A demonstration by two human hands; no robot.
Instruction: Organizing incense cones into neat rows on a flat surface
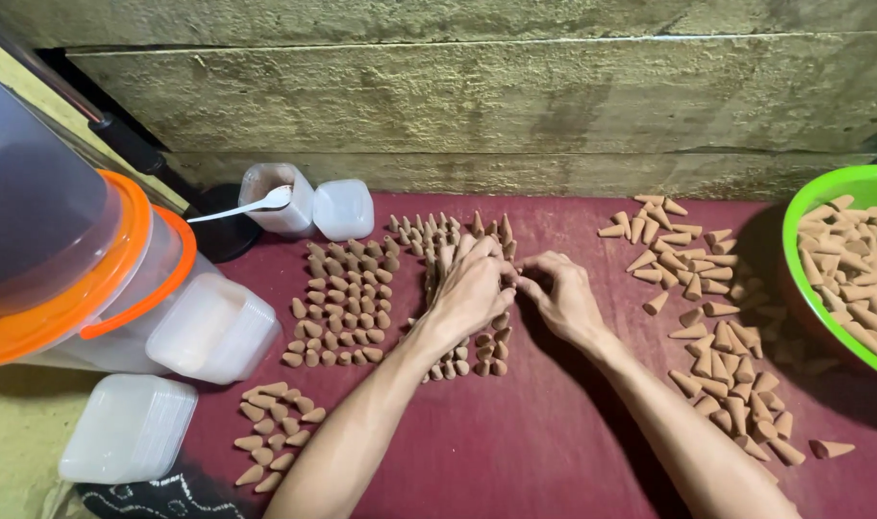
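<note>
- Left hand [472, 288] sits over the right-hand block of upright cones [462, 288] at worktop centre, palm down, fingers [496, 258] curled in and bunched at the block's far right edge. Looks pinched on a cone, but the cone itself is hidden; can't confirm a hold.
- Right hand [561, 296] just beside it, fingertips touching or nearly touching the left hand's. Fingers bent, close together; can't tell if anything is in them.
- Second block of standing cones [347, 303] to the left, tidy rows, apart from both hands.
- Loose cones [707, 317] lying on their sides in a strip right of the right hand, running from the far edge toward the near edge.
- Green bowl [811, 207] at far right, full of more cones.
- Small heap of lying cones [275, 432] near left, beside a stack of clear plastic lids [131, 428].
- Second lid stack [212, 327] against a clear bucket with orange rim [83, 288].
- Two small clear tubs [313, 207] at the back, white spoon [241, 207] resting in the left one.
- Worktop [515, 432] covered in dark red cloth; rough wall behind.
</note>
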